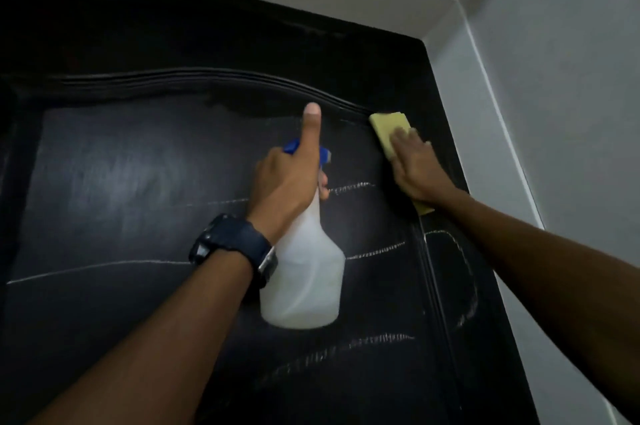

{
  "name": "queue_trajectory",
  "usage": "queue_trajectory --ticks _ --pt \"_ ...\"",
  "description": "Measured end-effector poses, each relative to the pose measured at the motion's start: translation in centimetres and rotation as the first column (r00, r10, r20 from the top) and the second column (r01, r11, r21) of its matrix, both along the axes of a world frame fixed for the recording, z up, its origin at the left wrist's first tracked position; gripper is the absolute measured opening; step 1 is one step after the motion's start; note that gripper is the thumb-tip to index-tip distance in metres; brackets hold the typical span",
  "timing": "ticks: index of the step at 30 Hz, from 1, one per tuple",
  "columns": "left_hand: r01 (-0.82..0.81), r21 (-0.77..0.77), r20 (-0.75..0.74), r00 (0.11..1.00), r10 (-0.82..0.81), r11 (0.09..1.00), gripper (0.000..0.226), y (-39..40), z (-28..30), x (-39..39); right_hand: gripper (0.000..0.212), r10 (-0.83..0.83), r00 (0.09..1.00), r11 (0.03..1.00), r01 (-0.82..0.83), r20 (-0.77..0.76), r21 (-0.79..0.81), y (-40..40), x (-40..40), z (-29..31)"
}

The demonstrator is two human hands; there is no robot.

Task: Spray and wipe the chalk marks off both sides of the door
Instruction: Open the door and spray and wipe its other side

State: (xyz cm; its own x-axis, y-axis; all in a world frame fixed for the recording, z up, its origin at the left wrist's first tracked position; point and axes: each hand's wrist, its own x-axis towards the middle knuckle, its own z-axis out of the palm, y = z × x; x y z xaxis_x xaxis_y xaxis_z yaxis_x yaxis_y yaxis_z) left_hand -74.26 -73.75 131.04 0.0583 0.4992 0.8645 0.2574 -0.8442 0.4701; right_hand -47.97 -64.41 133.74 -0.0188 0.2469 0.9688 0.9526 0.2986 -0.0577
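Right hand flat on yellow sponge, upper right of door; chalk lines just below-left, running sideways. Left hand gripping spray bottle.

- We are finding no readable text, label, brand, number or sign anywhere in view.
- We are seeing the white spray bottle, gripped by the left hand, showing a bare body with no label.
- We are reading nothing on the watch just behind that hand; its face is too dark.
- We are seeing the chalk marks below both hands forming only wavy lines, not letters.
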Motion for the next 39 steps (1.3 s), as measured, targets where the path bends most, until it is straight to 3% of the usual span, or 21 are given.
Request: queue_trajectory --ticks 3,7,13,18,24,28,32,35,39 --pt "-0.04 0.01 0.002 0.999 0.04 0.999 0.092 0.8 2.3 3.4 0.058 0.066 0.998 0.994 -0.065 -0.012 0.083 3.2 0.9 -0.8" --pt "0.009 -0.056 0.033 0.999 -0.007 0.998 0.095 1.9 4.0 6.8 0.058 0.041 0.999 0.978 -0.033 -0.033 0.208 4.7 0.7 -1.2" --pt "-0.164 -0.061 -0.007 0.986 0.164 0.985 0.104 2.8 4.2 8.0 0.057 0.061 0.998 0.969 -0.057 -0.01 0.241 5.0 1.1 -1.3" --pt "-0.26 0.034 0.026 0.965 0.259 0.965 0.103 2.5 4.5 5.2 0.057 0.054 0.998 0.969 -0.05 -0.01 0.242 5.2 1.1 -1.3" --pt "-0.443 0.046 -0.012 0.896 0.444 0.896 0.109 0.7 5.1 -0.7 0.056 0.055 0.998 0.964 -0.049 -0.015 0.263 5.4 1.0 -1.1" --pt "-0.517 0.001 0.024 0.855 0.517 0.856 0.108 -0.1 5.2 -4.7 0.062 0.217 0.976 0.942 -0.204 -0.023 0.267 5.3 1.3 -0.8" --pt "-0.578 -0.006 0.065 0.814 0.577 0.816 0.09 -0.8 5.2 -7.8 0.067 0.297 0.951 0.909 -0.311 0.092 0.278 5.1 1.8 -1.0" --pt "-0.59 -0.036 0.061 0.804 0.591 0.807 0.096 -1.2 5.3 -9.8 0.074 0.367 0.906 0.89 -0.407 0.209 0.204 4.7 2.3 -0.9" --pt "-0.622 -0.083 0.062 0.776 0.627 0.778 0.091 -1.5 5.4 -12.0 0.078 0.31 0.897 0.909 -0.376 0.314 0.178 5.1 2.0 0.4"
